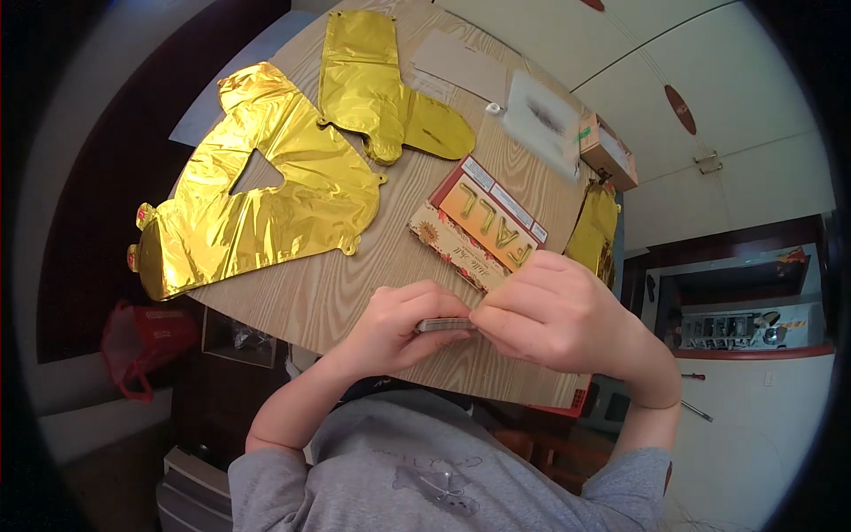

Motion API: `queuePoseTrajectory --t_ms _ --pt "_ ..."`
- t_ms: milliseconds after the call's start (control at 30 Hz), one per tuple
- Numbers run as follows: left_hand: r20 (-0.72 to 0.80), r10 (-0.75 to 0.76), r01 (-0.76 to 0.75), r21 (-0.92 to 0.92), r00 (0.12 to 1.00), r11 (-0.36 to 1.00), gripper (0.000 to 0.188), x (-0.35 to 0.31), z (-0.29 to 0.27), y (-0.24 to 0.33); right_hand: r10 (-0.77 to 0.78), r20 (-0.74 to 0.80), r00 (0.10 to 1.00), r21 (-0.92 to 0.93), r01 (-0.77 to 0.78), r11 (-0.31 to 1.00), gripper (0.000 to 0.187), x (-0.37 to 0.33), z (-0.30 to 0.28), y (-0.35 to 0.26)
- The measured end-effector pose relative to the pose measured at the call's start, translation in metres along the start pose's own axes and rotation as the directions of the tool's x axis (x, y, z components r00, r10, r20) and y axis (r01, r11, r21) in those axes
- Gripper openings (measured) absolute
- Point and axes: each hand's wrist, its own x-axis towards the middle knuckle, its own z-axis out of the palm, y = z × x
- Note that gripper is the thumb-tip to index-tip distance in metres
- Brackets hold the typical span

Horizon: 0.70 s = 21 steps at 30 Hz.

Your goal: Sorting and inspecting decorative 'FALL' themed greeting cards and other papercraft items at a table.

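Note:
My left hand (399, 326) is wrapped round a small flat bundle with layered grey edges (434, 325), thumb below and fingers above. Its kind cannot be made out edge-on. At the bundle's right end my right hand (541, 312) is closed in a pinch, its fingertips against that end. Just beyond both hands lies a flat orange and cream package (456, 244) with gold letter balloons pictured on it. A large gold foil balloon (292, 213), flat and with a triangular hole, spreads over the table's left side. Behind it rests a second flat gold foil balloon (359, 75), L-shaped.
The wood-grain table (292, 306) has a curved near edge. Toward its far right are a grey-brown sheet (461, 64), a clear plastic bag (542, 120), a small open box (609, 152) and more gold foil (596, 226). A red bag (146, 341) hangs at lower left.

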Motion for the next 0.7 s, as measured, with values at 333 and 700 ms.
queuePoseTrajectory --t_ms 333,700 --pt "0.000 -0.006 0.006 0.003 1.000 1.000 0.022 0.000 0.000 0.000 -0.115 0.175 0.978 -0.345 0.170 0.923 0.014 0.014 -0.006 -0.023" --pt "0.028 -0.014 0.014 0.007 1.000 1.000 0.021 -0.001 0.001 0.002 0.128 -0.080 0.988 0.009 -0.128 0.992 0.013 0.000 -0.003 0.015"
